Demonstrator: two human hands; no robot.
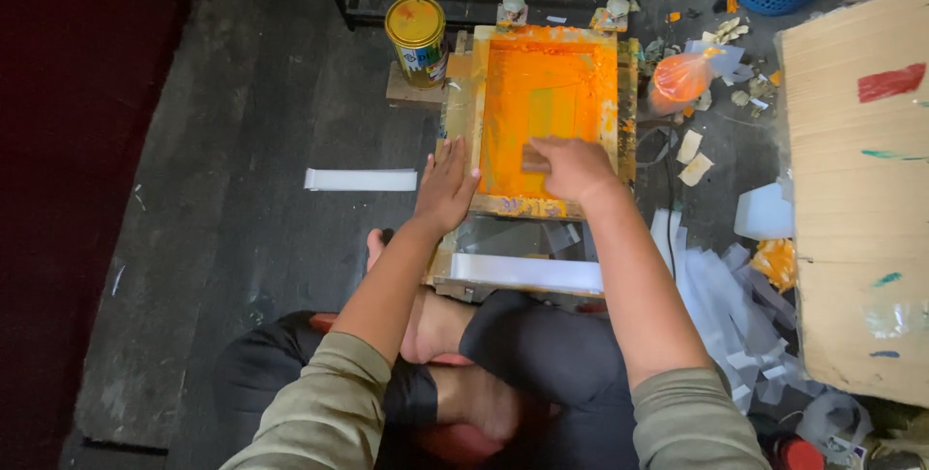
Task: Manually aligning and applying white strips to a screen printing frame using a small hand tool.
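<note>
Nearest us, past our crossed legs, a white strip (525,272) lies crosswise on the low printing stand (455,281), and just beyond it our left hand (445,184) presses flat, fingers spread, on the near left corner of the wooden screen-printing frame (542,117). Our right hand (576,168) is the one on the tool: its fingers close around a small squeegee (535,158) lying crosswise at the near end of the orange-inked mesh, whose long axis runs away from us. Farther off stand a yellow paint can (416,36) and an orange bag (680,81).
</note>
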